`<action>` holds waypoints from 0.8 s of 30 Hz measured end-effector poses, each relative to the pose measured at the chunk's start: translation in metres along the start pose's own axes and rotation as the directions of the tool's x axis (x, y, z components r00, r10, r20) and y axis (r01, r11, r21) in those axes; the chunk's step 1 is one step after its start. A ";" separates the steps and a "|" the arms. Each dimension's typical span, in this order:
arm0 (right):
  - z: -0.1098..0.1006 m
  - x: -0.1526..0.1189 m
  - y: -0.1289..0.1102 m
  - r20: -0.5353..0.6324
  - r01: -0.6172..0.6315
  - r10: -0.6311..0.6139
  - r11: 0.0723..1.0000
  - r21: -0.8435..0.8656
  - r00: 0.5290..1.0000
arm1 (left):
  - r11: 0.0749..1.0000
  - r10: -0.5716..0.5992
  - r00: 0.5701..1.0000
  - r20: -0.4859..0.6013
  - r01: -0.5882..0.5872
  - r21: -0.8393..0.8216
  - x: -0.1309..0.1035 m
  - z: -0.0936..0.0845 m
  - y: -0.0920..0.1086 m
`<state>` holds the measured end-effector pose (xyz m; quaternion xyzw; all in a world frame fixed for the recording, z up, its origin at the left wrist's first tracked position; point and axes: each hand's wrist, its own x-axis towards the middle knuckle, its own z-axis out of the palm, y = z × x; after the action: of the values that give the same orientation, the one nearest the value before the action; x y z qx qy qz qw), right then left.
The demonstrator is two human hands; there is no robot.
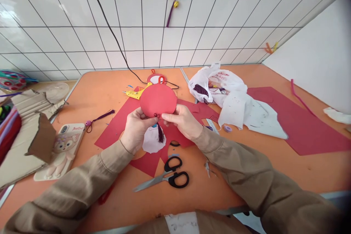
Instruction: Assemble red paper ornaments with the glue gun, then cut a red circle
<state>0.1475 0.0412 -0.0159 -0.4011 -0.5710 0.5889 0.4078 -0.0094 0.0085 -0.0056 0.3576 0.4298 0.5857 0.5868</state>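
Observation:
Between my two hands I hold a round red paper disc [158, 98] with a small red loop [161, 79] at its top. A dark purple tassel [160, 134] hangs from the disc's lower edge on a thin cord. My left hand [137, 128] pinches the lower left edge, its thumb by the cord. My right hand [185, 120] grips the lower right edge, thumb in front and fingers behind. Below them lie a white paper piece [154, 140] and red paper sheets [117, 124]. Black-handled scissors [167, 177] rest nearer to me.
A yellow glue gun [134, 94] lies behind the disc, its cord running up the tiled wall. Another tassel with a pink bead [88, 123] and a phone [65, 150] are left, beside torn cardboard [30, 131]. White plastic bags [225, 84] sit back right, near more red paper [296, 128].

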 end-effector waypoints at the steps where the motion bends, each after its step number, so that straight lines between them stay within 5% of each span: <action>1: -0.002 0.000 -0.002 0.007 -0.007 0.007 1.000 -0.025 1.000 | 1.000 0.008 1.000 -0.008 -0.008 0.001 0.002 -0.001 0.002; 8: -0.024 -0.003 -0.030 0.189 0.065 0.018 0.903 -0.426 0.982 | 0.990 0.142 0.988 -0.067 -0.141 0.027 0.013 -0.012 0.030; 13: -0.028 -0.022 -0.046 0.489 0.355 0.196 0.474 -0.806 0.850 | 0.978 0.206 0.976 -0.066 -0.205 0.024 0.012 -0.012 0.042; 15: -0.026 -0.031 -0.048 0.543 0.411 0.265 0.419 -0.809 0.797 | 0.975 0.221 0.973 -0.070 -0.219 0.026 0.012 -0.011 0.045; 18: -0.023 -0.041 -0.051 0.643 0.478 0.293 0.470 -0.741 0.708 | 0.972 0.233 0.969 -0.079 -0.231 0.042 0.012 -0.011 0.049; 20: -0.024 -0.040 -0.054 0.637 0.483 0.243 0.475 -0.735 0.731 | 0.968 0.250 0.964 -0.092 -0.245 0.056 0.013 -0.013 0.054; 24: -0.024 -0.008 -0.056 0.483 0.432 0.068 0.351 -0.831 0.873 | 0.946 0.323 0.939 -0.117 -0.316 0.072 0.015 -0.018 0.068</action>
<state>0.1744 0.0425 0.0392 -0.3470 -0.9175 0.1902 0.0388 -0.0526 0.0260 0.0489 0.3996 0.4179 0.6834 0.4457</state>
